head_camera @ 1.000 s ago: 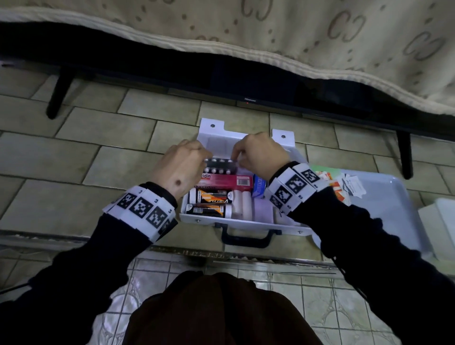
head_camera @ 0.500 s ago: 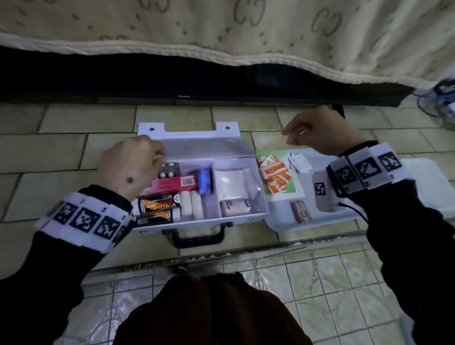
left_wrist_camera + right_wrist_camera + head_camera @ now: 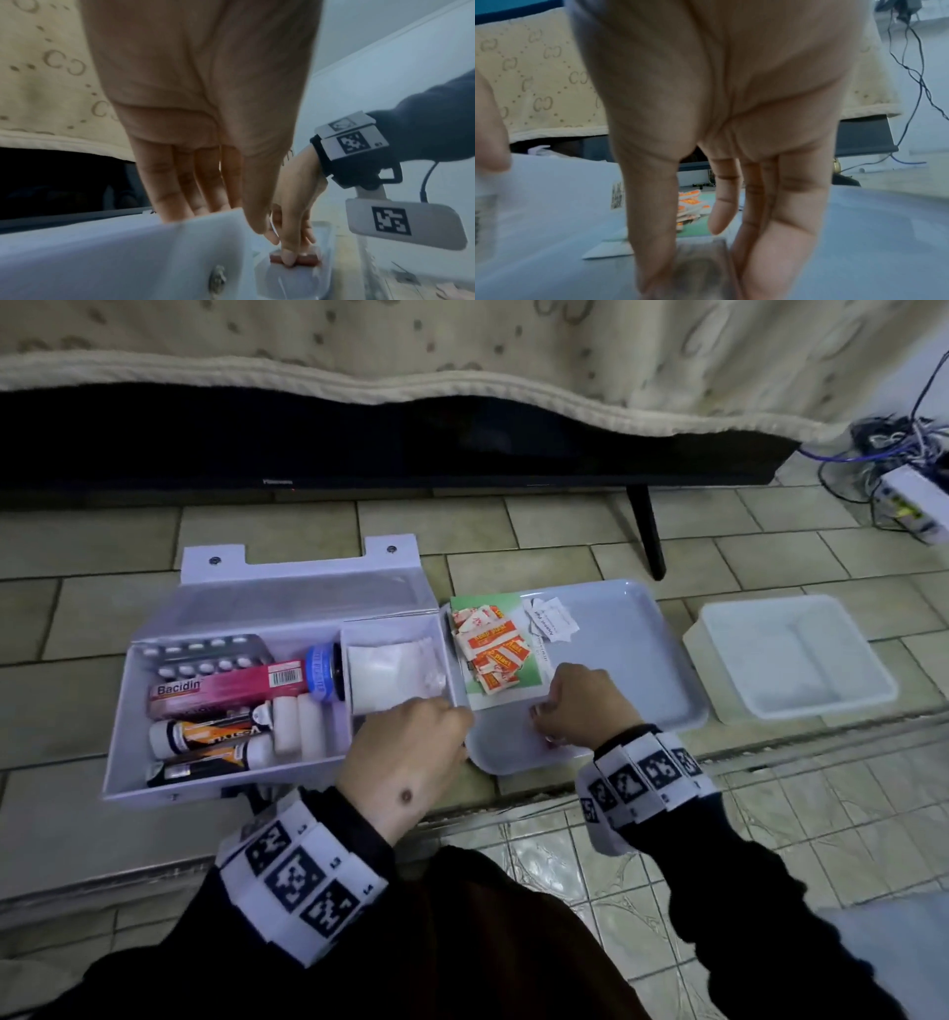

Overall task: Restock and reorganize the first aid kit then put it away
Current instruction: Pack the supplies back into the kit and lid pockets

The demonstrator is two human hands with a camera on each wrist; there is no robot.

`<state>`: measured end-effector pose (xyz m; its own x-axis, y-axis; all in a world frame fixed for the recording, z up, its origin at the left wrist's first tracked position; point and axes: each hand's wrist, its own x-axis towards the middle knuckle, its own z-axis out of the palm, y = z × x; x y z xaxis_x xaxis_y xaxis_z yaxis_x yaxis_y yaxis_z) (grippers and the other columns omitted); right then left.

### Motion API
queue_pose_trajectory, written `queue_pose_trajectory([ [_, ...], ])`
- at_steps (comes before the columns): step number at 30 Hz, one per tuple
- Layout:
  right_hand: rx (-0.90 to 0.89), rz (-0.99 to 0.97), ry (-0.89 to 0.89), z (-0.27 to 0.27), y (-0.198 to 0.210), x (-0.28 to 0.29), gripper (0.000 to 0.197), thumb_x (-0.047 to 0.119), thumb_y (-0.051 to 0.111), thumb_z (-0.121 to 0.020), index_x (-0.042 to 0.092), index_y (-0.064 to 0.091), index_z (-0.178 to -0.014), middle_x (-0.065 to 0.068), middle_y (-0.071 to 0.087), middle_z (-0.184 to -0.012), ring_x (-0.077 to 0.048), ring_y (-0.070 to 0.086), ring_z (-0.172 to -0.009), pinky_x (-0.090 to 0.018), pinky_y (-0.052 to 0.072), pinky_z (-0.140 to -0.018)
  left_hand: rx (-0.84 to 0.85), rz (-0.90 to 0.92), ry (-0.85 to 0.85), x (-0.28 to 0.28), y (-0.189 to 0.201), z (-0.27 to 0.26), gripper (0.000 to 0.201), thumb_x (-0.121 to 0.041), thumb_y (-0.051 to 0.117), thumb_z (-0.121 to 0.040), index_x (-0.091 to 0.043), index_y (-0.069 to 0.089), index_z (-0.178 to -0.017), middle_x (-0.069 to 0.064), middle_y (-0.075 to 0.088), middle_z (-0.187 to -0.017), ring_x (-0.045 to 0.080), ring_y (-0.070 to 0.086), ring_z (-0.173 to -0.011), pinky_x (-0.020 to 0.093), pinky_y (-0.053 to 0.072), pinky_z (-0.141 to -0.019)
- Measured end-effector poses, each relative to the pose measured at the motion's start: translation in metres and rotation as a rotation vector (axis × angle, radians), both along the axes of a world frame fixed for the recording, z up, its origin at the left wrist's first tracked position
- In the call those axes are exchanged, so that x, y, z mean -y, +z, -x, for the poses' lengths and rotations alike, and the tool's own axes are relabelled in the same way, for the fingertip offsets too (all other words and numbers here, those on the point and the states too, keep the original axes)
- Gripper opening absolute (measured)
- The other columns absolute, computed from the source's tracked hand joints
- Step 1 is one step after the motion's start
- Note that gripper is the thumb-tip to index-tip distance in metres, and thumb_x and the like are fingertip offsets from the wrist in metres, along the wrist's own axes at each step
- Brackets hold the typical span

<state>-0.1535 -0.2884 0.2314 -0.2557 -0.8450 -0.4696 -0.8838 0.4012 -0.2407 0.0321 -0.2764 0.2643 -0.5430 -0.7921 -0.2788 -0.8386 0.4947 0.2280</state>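
The left hand, fingers straight, reaches over the front rim of the open white plastic first aid box; the right hand pinches a small reddish packet at the near edge of the white tray.

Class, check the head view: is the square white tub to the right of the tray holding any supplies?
No: the white tub beside the tray shows only its bare white bottom, with nothing lying in it.
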Motion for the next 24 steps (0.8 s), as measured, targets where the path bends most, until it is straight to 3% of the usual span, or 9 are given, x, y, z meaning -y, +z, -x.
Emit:
queue_pose_trajectory([
  [3,0.054,0.007,-0.029,0.000,-0.002,-0.001,0.028,0.016,0.056,-0.083,0.002,0.051,-0.107,-0.017,0.059,-0.110,-0.033,0.055,-0.103,-0.026,0.039,-0.071,0.015,0.020,0.000,-0.004,-0.004,0.003,0.034,-0.015,0.044,-0.094,-0.024,0.050,-0.127,0.001,0.061,-0.118,0.024,0.058,-0.108,0.037,0.051,-0.083],
  [6,0.096,0.017,-0.013,0.003,0.005,0.000,0.034,0.016,0.057,-0.082,0.008,0.053,-0.115,-0.012,0.062,-0.111,-0.026,0.057,-0.103,-0.022,0.038,-0.073,-0.171,-0.076,0.097,0.001,0.009,-0.014,0.030,-0.025,0.047,-0.094,-0.028,0.051,-0.123,-0.003,0.065,-0.114,0.021,0.061,-0.104,0.035,0.051,-0.082],
  [9,0.127,0.049,-0.007,0.003,0.022,0.007,0.019,0.015,0.060,-0.079,0.016,0.062,-0.098,-0.002,0.064,-0.091,-0.014,0.061,-0.084,-0.014,0.040,-0.057,-0.242,-0.010,0.179,0.018,0.025,-0.050,0.020,-0.023,0.052,-0.093,-0.027,0.064,-0.107,-0.006,0.069,-0.106,0.016,0.063,-0.097,0.033,0.050,-0.081],
  [12,0.164,0.130,0.043,-0.009,0.046,0.015,0.009,0.020,0.065,-0.079,0.020,0.062,-0.087,0.003,0.060,-0.082,-0.010,0.058,-0.072,-0.011,0.037,-0.050,-0.088,0.009,0.154,0.043,0.034,-0.092,0.024,-0.019,0.051,-0.093,-0.030,0.068,-0.105,-0.005,0.067,-0.109,0.019,0.061,-0.099,0.033,0.048,-0.083],
  [16,0.379,0.255,0.059,-0.047,0.067,0.029,0.019,0.027,0.074,-0.072,0.018,0.064,-0.086,-0.003,0.070,-0.079,-0.019,0.067,-0.078,-0.033,0.055,-0.074,0.175,-0.042,-0.123,0.075,0.017,-0.127,0.044,-0.011,0.048,-0.088,-0.044,0.060,-0.114,-0.012,0.059,-0.119,0.015,0.057,-0.107,0.027,0.046,-0.084],
  [18,0.470,0.252,0.101,-0.073,0.073,0.034,0.024,0.030,0.078,-0.069,0.018,0.064,-0.085,-0.004,0.070,-0.078,-0.019,0.067,-0.074,-0.036,0.056,-0.075,0.215,-0.104,-0.257,0.083,0.004,-0.135,0.046,-0.015,0.046,-0.083,-0.044,0.057,-0.117,-0.012,0.058,-0.123,0.014,0.053,-0.115,0.030,0.045,-0.090],
  [20,0.514,0.237,0.151,-0.099,0.075,0.038,0.023,0.031,0.078,-0.070,0.018,0.063,-0.081,-0.004,0.072,-0.076,-0.019,0.069,-0.071,-0.034,0.057,-0.073,0.129,-0.139,-0.390,0.082,-0.001,-0.142,0.040,-0.028,0.039,-0.083,-0.036,0.060,-0.116,-0.009,0.062,-0.122,0.019,0.056,-0.115,0.037,0.049,-0.091],
  [22,0.512,0.249,0.209,-0.119,0.072,0.042,0.023,0.028,0.078,-0.071,0.014,0.064,-0.081,-0.001,0.072,-0.070,-0.013,0.068,-0.064,-0.024,0.054,-0.068,-0.091,-0.099,-0.549,0.079,-0.003,-0.145,0.040,-0.017,0.035,-0.083,-0.020,0.062,-0.113,0.007,0.068,-0.112,0.026,0.066,-0.102,0.044,0.056,-0.077],
  [24,0.451,0.255,0.258,-0.134,0.070,0.044,0.022,0.029,0.078,-0.070,0.014,0.065,-0.081,0.008,0.066,-0.065,-0.003,0.060,-0.056,-0.007,0.043,-0.055,-0.207,-0.131,-0.679,0.075,-0.007,-0.150,0.038,-0.011,0.030,-0.083,-0.011,0.058,-0.109,0.016,0.069,-0.104,0.030,0.069,-0.094,0.040,0.058,-0.066],
])
